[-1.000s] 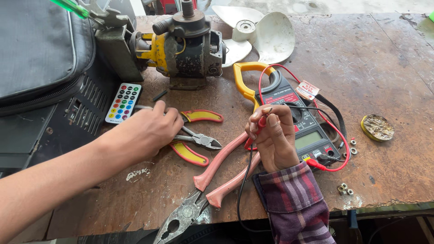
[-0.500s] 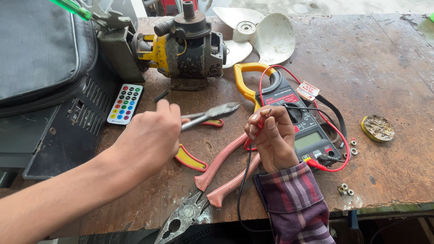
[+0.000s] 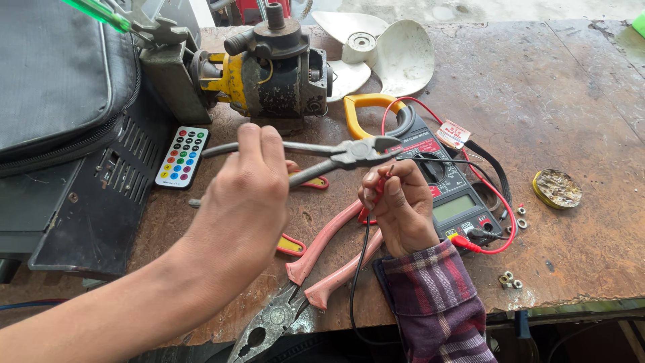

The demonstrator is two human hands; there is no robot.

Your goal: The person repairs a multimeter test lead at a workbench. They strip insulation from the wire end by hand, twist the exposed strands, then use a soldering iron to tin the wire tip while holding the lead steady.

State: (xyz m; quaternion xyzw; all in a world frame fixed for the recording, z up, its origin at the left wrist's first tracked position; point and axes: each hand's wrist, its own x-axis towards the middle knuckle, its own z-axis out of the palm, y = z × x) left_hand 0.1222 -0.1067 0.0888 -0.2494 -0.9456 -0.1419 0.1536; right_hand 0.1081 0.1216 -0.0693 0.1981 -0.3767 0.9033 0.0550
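The left hand (image 3: 245,195) gripped the red-and-yellow handles of the needle-nose pliers (image 3: 349,154), raised above the wooden bench (image 3: 571,101), tips nearly closed just above the right hand (image 3: 400,208). The right hand pinched a thin red wire (image 3: 377,188) between its fingertips. Just beside it lay the clamp meter (image 3: 450,195) with red and black leads; pink-handled combination pliers (image 3: 302,282) rested beneath. Behind stood a yellow motor (image 3: 269,67), a white fan blade (image 3: 396,54) and a small remote control (image 3: 183,156). A round tin (image 3: 556,188) held grey residue.
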